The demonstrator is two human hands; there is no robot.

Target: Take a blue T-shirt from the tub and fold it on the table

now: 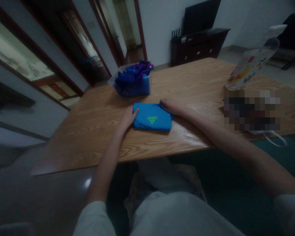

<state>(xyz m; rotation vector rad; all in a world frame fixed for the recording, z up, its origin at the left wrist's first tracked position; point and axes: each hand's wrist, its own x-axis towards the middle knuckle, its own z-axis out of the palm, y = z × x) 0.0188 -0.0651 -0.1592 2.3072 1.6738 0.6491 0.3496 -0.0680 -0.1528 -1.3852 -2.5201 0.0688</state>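
One folded blue cloth [144, 124] — green logo [152, 119] — touched by left hand [128, 117], right hand [171, 106]

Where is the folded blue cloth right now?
In the head view the cloth lies on the table near its front edge, between the left hand and right hand, which both touch it. The bin stands just behind.

My hands: two, left hand [129, 117] and right hand [170, 106]. Between them: one folded blue cloth [159, 122]. Beyond my left hand: one clear tub [134, 88], blue and purple cloths heaped inside, number impossible to tell. Well off to right of my right hand: one plastic bottle [250, 62]. Under my hands: one wooden table [93, 131]. Far beyond my right hand, by wall: one dark cabinet [199, 46], one screen [201, 14].
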